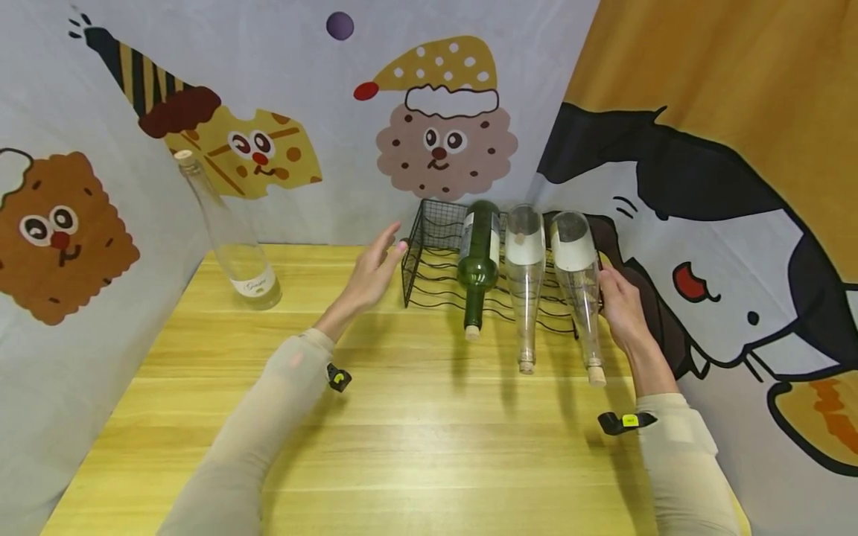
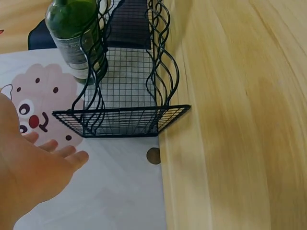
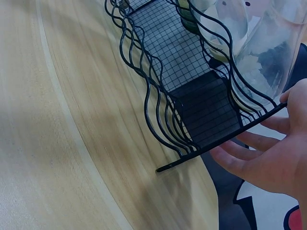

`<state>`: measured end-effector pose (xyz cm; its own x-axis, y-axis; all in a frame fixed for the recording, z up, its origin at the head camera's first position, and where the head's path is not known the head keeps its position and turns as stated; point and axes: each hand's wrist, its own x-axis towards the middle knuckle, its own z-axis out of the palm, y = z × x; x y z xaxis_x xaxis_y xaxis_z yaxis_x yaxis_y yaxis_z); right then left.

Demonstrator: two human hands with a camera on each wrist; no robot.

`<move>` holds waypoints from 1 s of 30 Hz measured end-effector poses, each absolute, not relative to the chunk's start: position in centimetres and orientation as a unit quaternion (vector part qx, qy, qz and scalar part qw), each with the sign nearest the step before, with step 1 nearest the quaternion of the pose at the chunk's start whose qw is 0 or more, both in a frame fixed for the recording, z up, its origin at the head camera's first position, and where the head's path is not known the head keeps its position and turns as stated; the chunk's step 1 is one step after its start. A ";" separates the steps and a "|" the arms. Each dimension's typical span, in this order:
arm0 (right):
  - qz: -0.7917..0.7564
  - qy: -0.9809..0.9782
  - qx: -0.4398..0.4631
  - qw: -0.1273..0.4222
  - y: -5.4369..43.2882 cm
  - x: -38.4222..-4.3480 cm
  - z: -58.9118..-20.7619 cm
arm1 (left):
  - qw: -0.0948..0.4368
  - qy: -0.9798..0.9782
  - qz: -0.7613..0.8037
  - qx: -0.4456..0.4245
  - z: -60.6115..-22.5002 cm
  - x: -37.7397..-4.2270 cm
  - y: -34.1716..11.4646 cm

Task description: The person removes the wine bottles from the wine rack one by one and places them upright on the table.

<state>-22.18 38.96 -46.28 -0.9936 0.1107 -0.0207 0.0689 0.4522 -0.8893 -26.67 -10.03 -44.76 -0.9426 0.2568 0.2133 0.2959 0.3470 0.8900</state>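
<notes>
A black wire wine rack (image 1: 424, 286) stands at the back of the table. On it lie a green wine bottle (image 1: 479, 272) and two clear glass bottles, one in the middle (image 1: 524, 286) and one at the right (image 1: 582, 290), corked necks pointing forward. My left hand (image 1: 367, 279) is held beside the rack's left end with fingers extended, apart from it and holding nothing. At the opposite end my right hand (image 1: 626, 309) touches the rack's side frame. The right wrist view shows its fingers (image 3: 249, 143) along the outside of that frame.
A tall corked clear bottle (image 1: 234, 246) with a white label stands upright at the table's back left. The wooden table (image 1: 429, 447) stretches forward from the rack. Behind it hangs a cloth (image 1: 281, 59) printed with cartoon food figures, and a patterned cloth (image 1: 724, 260) borders the right.
</notes>
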 end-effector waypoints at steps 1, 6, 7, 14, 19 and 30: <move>0.521 -0.852 -0.053 0.020 39.0 -22.2 -46.3 | 0.010 -0.821 -0.547 -0.164 -44.8 -26.7 -9.9; 0.533 -0.845 -0.053 0.015 39.0 -22.2 -46.4 | -0.025 -0.823 -0.549 -0.143 -45.2 -26.9 -9.4; 0.536 -0.842 -0.052 0.013 38.9 -22.2 -46.3 | -0.030 -0.823 -0.549 -0.142 -45.4 -27.0 -9.4; 0.539 -0.841 -0.049 0.013 38.8 -22.1 -46.1 | -0.057 -0.806 -0.572 -0.138 -46.0 -27.2 -9.2; 0.543 -0.838 -0.049 0.015 38.8 -22.1 -46.1 | -0.063 -0.797 -0.586 -0.133 -46.4 -27.1 -9.1; 0.545 -0.837 -0.049 0.014 38.8 -21.9 -46.1 | -0.084 -0.767 -0.623 -0.128 -47.2 -27.2 -8.9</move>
<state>-21.89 38.81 -46.07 -0.9949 0.0966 -0.0296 0.0662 0.4018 -0.9133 -27.17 -8.89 -47.16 -0.9534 0.3001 0.0310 0.0918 0.1908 0.9773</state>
